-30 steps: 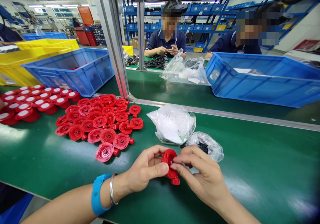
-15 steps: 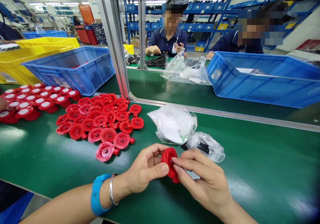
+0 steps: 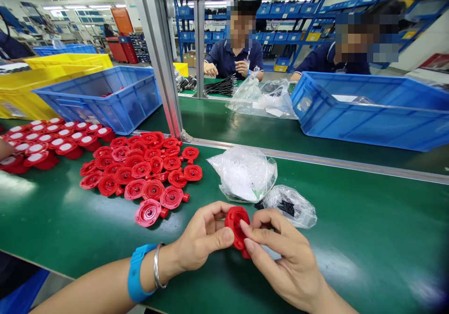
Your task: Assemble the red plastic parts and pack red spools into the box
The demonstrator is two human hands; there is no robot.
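Observation:
Between thumb and fingers, my left hand [image 3: 205,239] grips a round red plastic housing [image 3: 232,220] by its rim, its hollow side facing right and its short spout pointing down. My right hand [image 3: 287,253] reaches into that hollow, thumb and fingertips pinched at the middle. Whatever small piece lies between those fingertips is hidden. Just beyond the hands are a clear bag of white pieces [image 3: 243,171] and a smaller clear bag with black pieces [image 3: 289,206]. Several similar red housings [image 3: 152,190] lie in a pile to the left, hollow sides up.
Red cups with white tops [image 3: 65,146] stand farther left, a person's hand [image 3: 5,149] beside them. A metal post [image 3: 159,56] rises behind the pile. Blue bins [image 3: 105,103] and yellow bins [image 3: 21,87] line the back. Two people [image 3: 233,54] sit across the green bench [image 3: 368,211].
The red housing has turned slightly, showing more of its hollow face. My right fingertips have shifted a little within it. My left hand keeps its grip.

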